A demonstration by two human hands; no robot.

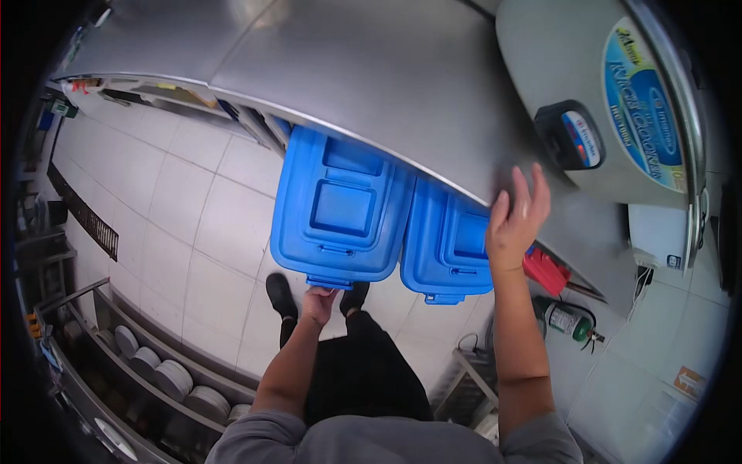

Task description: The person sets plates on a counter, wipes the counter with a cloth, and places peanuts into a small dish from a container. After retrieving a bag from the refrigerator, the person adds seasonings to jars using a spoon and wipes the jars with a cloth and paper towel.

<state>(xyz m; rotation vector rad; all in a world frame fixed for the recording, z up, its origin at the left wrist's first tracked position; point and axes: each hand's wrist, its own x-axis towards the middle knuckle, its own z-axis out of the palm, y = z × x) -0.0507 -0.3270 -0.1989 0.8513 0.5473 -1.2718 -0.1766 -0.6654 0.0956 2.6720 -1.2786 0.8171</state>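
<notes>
A large blue lidded storage bin (344, 207) juts out from under the steel counter. My left hand (317, 304) is closed at the front edge of this bin, by its latch, with the fingertips partly hidden beneath the rim. Beside it on the right, a second blue lidded bin (456, 240) sits partly under the counter. My right hand (522, 216) is open with fingers apart at the counter's front edge, above the second bin. Whether its fingers touch the steel cannot be made out.
The steel counter (371, 85) spans the top, bearing a rice cooker (572, 85) at right. A green cylinder (568, 321) and a red object (547, 271) are low at right. At lower left, a rack (116, 309) holds stacked plates (171, 377). Tiled floor (209, 178) lies left of the bins.
</notes>
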